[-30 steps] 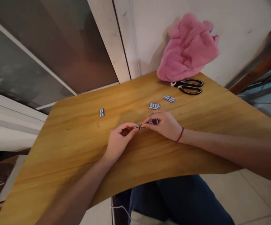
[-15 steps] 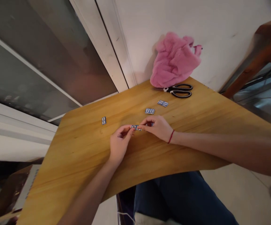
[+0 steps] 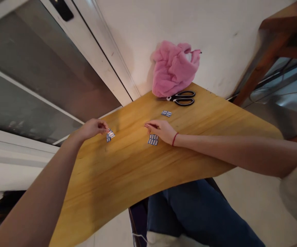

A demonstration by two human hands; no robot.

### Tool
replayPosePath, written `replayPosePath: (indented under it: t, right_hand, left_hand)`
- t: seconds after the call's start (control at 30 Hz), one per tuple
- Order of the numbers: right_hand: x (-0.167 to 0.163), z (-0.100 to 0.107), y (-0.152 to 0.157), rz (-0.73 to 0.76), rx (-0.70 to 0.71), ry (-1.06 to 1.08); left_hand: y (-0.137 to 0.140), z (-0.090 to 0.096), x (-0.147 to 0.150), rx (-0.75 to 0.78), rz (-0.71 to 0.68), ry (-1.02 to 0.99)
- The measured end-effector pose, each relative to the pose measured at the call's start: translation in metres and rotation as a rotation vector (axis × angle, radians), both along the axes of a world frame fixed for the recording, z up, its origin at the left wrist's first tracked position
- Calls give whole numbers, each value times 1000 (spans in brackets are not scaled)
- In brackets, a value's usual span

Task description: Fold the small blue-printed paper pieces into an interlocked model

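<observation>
On the left of the table, my left hand [image 3: 96, 128] pinches a small blue-and-white label piece [image 3: 111, 133] between thumb and fingertips. A similar piece [image 3: 108, 138] lies on the wood right under it, partly overlapped. My right hand [image 3: 161, 130] rests near the table's middle with its thumb and index finger pressed together; what they hold, if anything, is hidden. Just below that hand lies a blue-and-white label sheet [image 3: 152, 140] with rows of small rectangles. Farther back is another such piece [image 3: 166, 113], flat on the table.
Black-handled scissors [image 3: 184, 98] lie at the back of the wooden table [image 3: 117, 175], their blades partly by a pink plush bag [image 3: 172, 70] against the wall. A sliding glass door [image 3: 61, 68] borders the left side. A wooden frame [image 3: 256, 68] stands at the right.
My hands have moved apart. The left has carried a label piece left to the one lying there; the right has let go of that piece and shifted slightly back. The camera view has turned somewhat.
</observation>
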State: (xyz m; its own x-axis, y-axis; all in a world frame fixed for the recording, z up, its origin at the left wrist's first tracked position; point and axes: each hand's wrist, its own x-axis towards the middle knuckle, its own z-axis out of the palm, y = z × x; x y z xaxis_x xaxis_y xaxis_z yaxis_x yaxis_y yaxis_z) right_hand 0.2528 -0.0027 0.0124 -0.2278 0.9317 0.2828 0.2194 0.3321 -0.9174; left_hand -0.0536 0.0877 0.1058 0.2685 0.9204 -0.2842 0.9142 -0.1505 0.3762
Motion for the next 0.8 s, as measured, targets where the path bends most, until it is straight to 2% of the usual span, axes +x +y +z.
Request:
replayPosePath:
  t: [0.1, 0.2, 0.37, 0.6, 0.8]
  right_hand:
    - [1, -1, 3, -4, 7, 14]
    - [1, -1, 4, 0, 30, 10]
    - [1, 1, 3, 22, 63, -55]
    - [5, 1, 7, -15, 125, -100]
    - [19, 2, 30, -182, 178, -177]
  left_hand:
    - [17, -9, 0, -68, -9, 55]
    - [22, -21, 7, -98, 17, 88]
    - [21, -33, 14, -57, 30, 133]
    - [11, -35, 16, 47, 57, 153]
    - [5, -34, 16, 36, 64, 163]
